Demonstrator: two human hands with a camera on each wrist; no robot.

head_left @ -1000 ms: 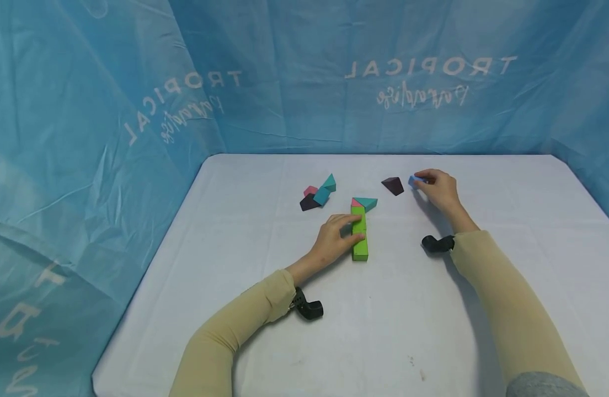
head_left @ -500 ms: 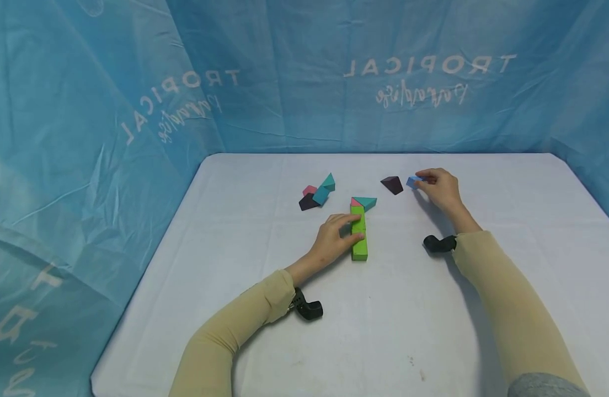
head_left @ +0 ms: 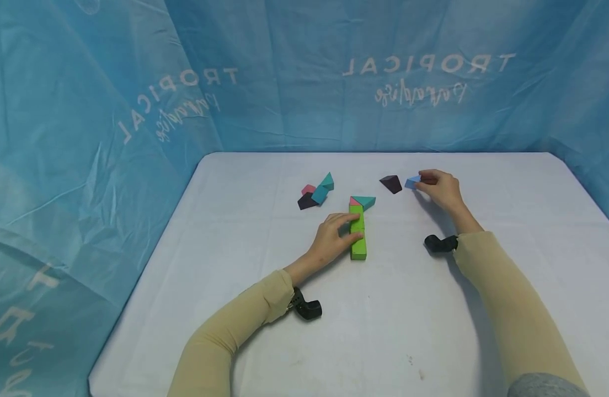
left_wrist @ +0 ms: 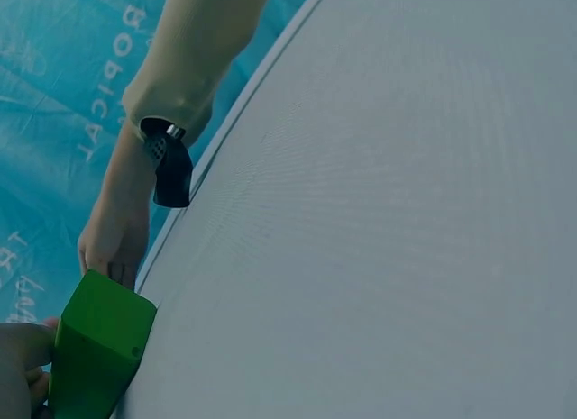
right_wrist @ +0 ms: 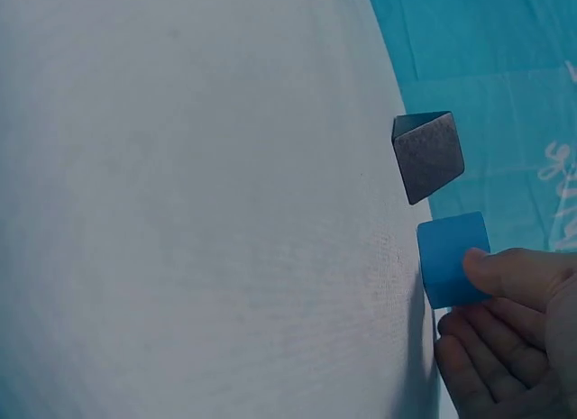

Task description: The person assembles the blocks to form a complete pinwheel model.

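Note:
Near the middle of the table in the head view, green blocks (head_left: 358, 242) lie end to end in a straight row. My left hand (head_left: 329, 240) holds this row from its left side, thumb toward the near block and fingers toward the far one. The left wrist view shows the thumb against a green block (left_wrist: 104, 342). Farther back and to the right, my right hand (head_left: 443, 190) pinches a light blue block (head_left: 412, 182) between thumb and fingers. A dark wedge-shaped block (right_wrist: 430, 158) lies just beside it, apart from the hand.
Touching the row's far end are a pink piece (head_left: 354, 201) and a teal triangular block (head_left: 365, 202). To their left, a cluster holds a black block (head_left: 306, 201), a pink block (head_left: 308, 189), a blue-teal block (head_left: 320, 194) and a teal wedge (head_left: 327, 181). The white table (head_left: 235, 220) meets blue curtains.
The light blue block has turned slightly in my right fingers and shows more of its faces. My left hand and the green blocks stay in place.

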